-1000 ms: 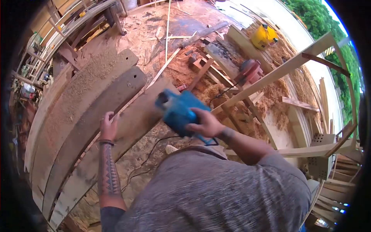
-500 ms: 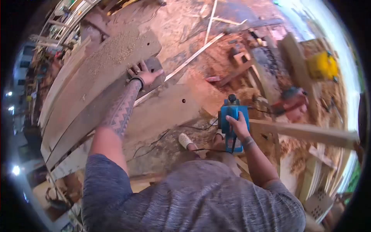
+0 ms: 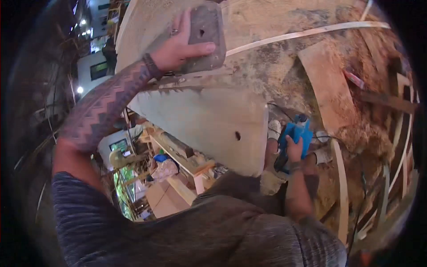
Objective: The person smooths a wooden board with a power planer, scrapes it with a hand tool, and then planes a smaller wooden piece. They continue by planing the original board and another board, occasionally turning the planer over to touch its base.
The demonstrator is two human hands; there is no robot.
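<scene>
My left hand (image 3: 178, 46) lies on the rounded end of a dark grey-brown wooden board (image 3: 209, 33), beside its drilled hole. Its thumb points across the face and the other fingers stretch toward the far side, partly out of sight. Low beside my legs, my right hand (image 3: 293, 150) is wrapped round the handle of a blue electric hand planer (image 3: 304, 132). Between the hands extends a paler wide board (image 3: 200, 122) with one dark hole near its end.
A thin pale wood strip (image 3: 307, 31) runs across the sawdust-covered ground. A flat wood piece (image 3: 329, 84) lies to the right, near a small red object (image 3: 354, 80). Long offcuts and a dark cable (image 3: 364, 191) are at the right. My shoes (image 3: 274, 128) stand close to the planer.
The camera view has swung and tilted, so the boards appear larger and higher. My left hand remains on the dark board's end. The planer is now lower beside my legs, still in my right hand.
</scene>
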